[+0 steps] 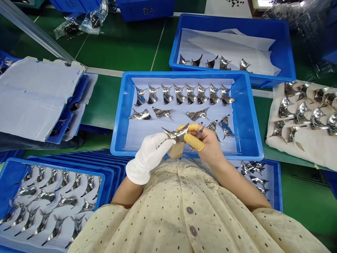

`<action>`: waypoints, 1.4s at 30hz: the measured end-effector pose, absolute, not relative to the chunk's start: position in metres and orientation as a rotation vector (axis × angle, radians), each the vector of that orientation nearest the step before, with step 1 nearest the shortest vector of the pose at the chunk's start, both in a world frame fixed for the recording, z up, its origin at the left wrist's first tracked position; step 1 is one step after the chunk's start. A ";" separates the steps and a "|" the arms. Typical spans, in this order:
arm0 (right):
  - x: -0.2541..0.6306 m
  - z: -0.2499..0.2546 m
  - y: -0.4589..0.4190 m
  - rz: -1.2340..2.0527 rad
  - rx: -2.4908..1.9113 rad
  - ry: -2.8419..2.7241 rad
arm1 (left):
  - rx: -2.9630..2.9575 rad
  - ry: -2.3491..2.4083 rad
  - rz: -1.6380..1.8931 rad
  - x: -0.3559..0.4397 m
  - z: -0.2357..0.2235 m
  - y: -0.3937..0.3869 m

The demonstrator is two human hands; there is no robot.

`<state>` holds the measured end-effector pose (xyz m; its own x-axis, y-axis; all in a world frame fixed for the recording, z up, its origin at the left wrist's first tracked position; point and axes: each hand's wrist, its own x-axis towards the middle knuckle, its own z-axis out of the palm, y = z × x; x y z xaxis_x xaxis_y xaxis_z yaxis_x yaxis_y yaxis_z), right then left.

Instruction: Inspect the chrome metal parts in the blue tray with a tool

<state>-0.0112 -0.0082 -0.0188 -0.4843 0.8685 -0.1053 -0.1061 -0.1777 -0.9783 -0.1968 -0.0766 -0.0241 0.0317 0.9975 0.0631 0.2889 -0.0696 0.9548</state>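
Observation:
My left hand (150,154), in a white glove, pinches one end of a shiny, curved metal part with pointed tips (177,135). On the other side, my right hand (207,142), with yellow finger covers on its thumb and a finger, grips the same part. A thin, dark pointed item (201,130) shows at the right fingers; its kind is unclear. Both hands are over the front of a blue tray (119,116) lined with white paper. Similar metal parts (166,93) stand in a row at its back, and others lie in front of them.
Behind the tray is another blue tray (285,52) with paper and several parts. More parts rest on a pale sheet (313,140) at right and in a tray (101,175) at lower left. White-topped boards (34,95) are stacked at left. Plastic bags (92,21) lie farther back.

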 end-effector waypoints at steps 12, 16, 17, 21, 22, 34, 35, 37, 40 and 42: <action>-0.013 -0.036 0.002 2.235 -0.853 -1.166 | 0.969 1.291 1.063 -0.196 -0.020 -0.068; -0.008 -0.046 0.012 2.399 -0.808 -1.079 | 0.939 1.253 1.082 -0.200 -0.033 -0.062; -0.007 -0.048 0.015 2.452 -0.782 -1.044 | 1.009 1.263 1.072 -0.203 -0.034 -0.061; 0.005 -0.051 0.024 2.538 -0.712 -1.165 | 1.596 1.142 0.932 -0.216 -0.032 -0.057; 0.009 -0.049 0.024 2.503 -0.705 -1.303 | 1.735 1.078 0.906 -0.220 -0.030 -0.057; 0.021 -0.051 -0.006 0.600 -1.417 -2.881 | 1.325 1.656 1.200 -0.239 -0.051 -0.060; 0.016 -0.055 -0.005 0.583 -1.436 -2.924 | 1.334 1.629 1.170 -0.239 -0.051 -0.059; 0.006 -0.061 -0.003 0.579 -1.451 -2.973 | 1.394 1.589 1.079 -0.238 -0.049 -0.057; -0.001 -0.064 -0.002 0.643 -1.448 -3.011 | 1.520 1.539 0.886 -0.237 -0.050 -0.052; 0.003 -0.061 0.000 0.732 -1.447 -2.981 | 1.612 1.490 0.753 -0.238 -0.056 -0.049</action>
<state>0.0030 -0.0003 -0.0606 -0.6106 0.6833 -0.4003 0.7910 0.5506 -0.2666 -0.2381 -0.0491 -0.0556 0.1298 0.9874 -0.0907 0.5128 0.0114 0.8584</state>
